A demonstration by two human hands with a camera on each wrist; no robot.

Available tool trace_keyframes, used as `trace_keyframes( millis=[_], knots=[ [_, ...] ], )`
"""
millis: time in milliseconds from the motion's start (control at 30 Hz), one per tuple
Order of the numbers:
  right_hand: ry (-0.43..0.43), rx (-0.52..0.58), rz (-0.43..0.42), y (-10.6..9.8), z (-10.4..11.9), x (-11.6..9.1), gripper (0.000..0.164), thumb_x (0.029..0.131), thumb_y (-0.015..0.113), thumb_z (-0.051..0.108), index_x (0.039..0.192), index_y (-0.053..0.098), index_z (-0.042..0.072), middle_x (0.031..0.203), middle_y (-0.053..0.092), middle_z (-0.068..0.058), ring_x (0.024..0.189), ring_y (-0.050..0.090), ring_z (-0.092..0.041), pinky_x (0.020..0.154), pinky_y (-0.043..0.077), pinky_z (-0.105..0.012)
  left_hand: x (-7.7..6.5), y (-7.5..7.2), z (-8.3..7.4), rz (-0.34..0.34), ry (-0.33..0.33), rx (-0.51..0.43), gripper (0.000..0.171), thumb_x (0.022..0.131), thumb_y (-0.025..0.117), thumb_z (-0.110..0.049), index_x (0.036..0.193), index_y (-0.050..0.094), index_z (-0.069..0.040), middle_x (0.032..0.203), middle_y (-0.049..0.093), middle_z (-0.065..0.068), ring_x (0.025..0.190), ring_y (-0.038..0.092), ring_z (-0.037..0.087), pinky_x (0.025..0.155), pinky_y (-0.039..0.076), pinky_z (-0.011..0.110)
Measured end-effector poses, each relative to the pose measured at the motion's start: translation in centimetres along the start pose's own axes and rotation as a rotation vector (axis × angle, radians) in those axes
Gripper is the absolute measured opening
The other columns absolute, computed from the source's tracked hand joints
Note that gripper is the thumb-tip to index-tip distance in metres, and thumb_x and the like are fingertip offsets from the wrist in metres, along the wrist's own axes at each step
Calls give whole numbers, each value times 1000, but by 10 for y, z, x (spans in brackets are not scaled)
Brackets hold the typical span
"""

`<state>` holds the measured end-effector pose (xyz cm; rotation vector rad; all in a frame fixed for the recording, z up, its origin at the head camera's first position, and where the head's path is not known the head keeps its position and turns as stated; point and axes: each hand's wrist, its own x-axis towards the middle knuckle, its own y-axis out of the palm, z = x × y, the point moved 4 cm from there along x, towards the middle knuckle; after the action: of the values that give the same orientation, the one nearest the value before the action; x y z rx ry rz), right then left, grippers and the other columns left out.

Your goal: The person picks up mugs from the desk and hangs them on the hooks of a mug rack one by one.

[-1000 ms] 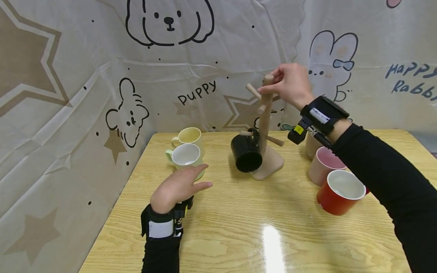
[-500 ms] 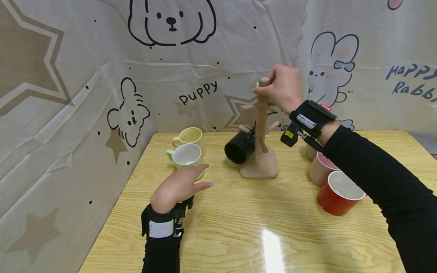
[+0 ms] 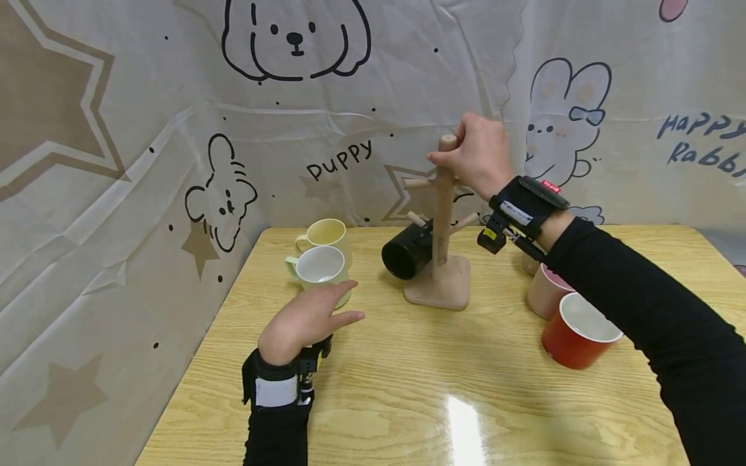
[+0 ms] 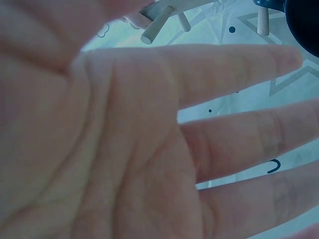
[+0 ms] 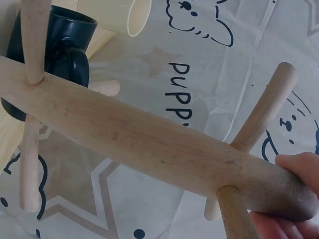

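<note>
A wooden mug tree (image 3: 444, 213) stands upright on its square base in the middle of the table. My right hand (image 3: 481, 155) grips the top of its post, thumb on one side and fingers on the other. On a lower peg at the left hangs a black mug (image 3: 406, 251), tilted with its mouth toward me; the right wrist view shows its handle round the peg. My left hand (image 3: 305, 318) is held with fingers straight and apart, holding nothing. Just beyond it stands a pale green mug (image 3: 319, 266), partly hidden by that hand, with a yellow mug (image 3: 327, 234) behind.
At the right stand a red mug (image 3: 577, 336) and a pink mug (image 3: 548, 294), with another mug behind mostly covered by my right sleeve (image 3: 629, 304). A printed cloth (image 3: 326, 103) hangs along the table's back and left edges.
My right hand has turned the mug tree about its post, and the black mug has swung left and backward with it. The left hand has stayed in place.
</note>
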<state>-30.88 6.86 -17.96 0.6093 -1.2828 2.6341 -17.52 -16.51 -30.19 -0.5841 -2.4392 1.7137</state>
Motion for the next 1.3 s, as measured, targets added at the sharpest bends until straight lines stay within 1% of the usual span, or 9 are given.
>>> trace_keyframes(
  millis=[133, 267, 400, 567, 667, 800, 1033, 1167, 1300],
  knots=[
    [-26, -1, 59, -1, -1, -2, 42, 78, 72, 33, 97, 53, 1, 92, 60, -15, 83, 55, -27, 66, 45, -33, 1, 0, -1, 0, 4, 7, 54, 92, 54, -32, 136, 41, -4, 134, 49, 18, 124, 46, 33, 100, 39, 46],
    [-90, 67, 82, -11, 4, -11, 64, 79, 70, 40, 126, 47, 3, 121, 56, -17, 110, 53, -29, 91, 44, -39, 2, 1, -1, 1, -3, 5, 54, 92, 55, -31, 137, 41, -4, 133, 50, 17, 123, 47, 32, 100, 39, 45],
    [-251, 179, -89, -35, 11, -35, 64, 81, 70, 32, 131, 45, 2, 135, 49, -14, 128, 43, -26, 107, 32, -36, 3, 2, -1, -1, -3, 2, 54, 92, 55, -31, 137, 41, -4, 133, 50, 17, 123, 47, 32, 100, 39, 45],
    [-425, 300, -383, -64, 2, -89, 41, 76, 73, 10, 114, 61, -3, 117, 63, -16, 116, 55, -17, 102, 38, -27, 3, 2, -3, -20, 23, 10, 55, 91, 56, -30, 136, 41, -2, 133, 50, 18, 124, 47, 32, 100, 39, 45],
    [-402, 390, -429, -66, -15, -119, 31, 75, 72, 1, 105, 66, -3, 109, 68, -1, 108, 58, -6, 98, 41, -23, 4, 2, -5, -39, 41, 14, 55, 91, 56, -30, 136, 42, -1, 133, 50, 17, 123, 47, 32, 100, 39, 45],
    [-305, 493, -374, -53, -43, -145, 25, 75, 70, -5, 100, 67, -4, 103, 65, 18, 102, 59, -1, 93, 43, -17, 5, 2, -7, -56, 49, 18, 53, 91, 57, -29, 135, 43, -2, 132, 52, 17, 122, 49, 31, 100, 41, 45],
    [-35, 460, -218, -27, -86, -163, 19, 81, 68, 6, 100, 68, 8, 96, 67, 10, 93, 56, 4, 83, 43, -6, 8, 4, -10, -67, 67, 38, 52, 90, 58, -29, 134, 45, -3, 130, 54, 15, 119, 52, 30, 97, 43, 43],
    [-8, 451, -178, -20, -95, -166, 18, 83, 68, 9, 101, 68, 6, 96, 67, 8, 91, 58, 2, 82, 44, -7, 10, 5, -12, -65, 71, 46, 52, 90, 57, -30, 133, 46, -3, 129, 55, 15, 117, 54, 29, 95, 44, 43],
    [-49, 471, -158, -16, -96, -164, 17, 81, 68, 7, 99, 68, 5, 95, 66, 7, 91, 58, 0, 83, 44, -7, 11, 6, -12, -65, 67, 63, 51, 91, 57, -31, 133, 47, -4, 127, 56, 15, 114, 55, 29, 94, 45, 42]
  ],
)
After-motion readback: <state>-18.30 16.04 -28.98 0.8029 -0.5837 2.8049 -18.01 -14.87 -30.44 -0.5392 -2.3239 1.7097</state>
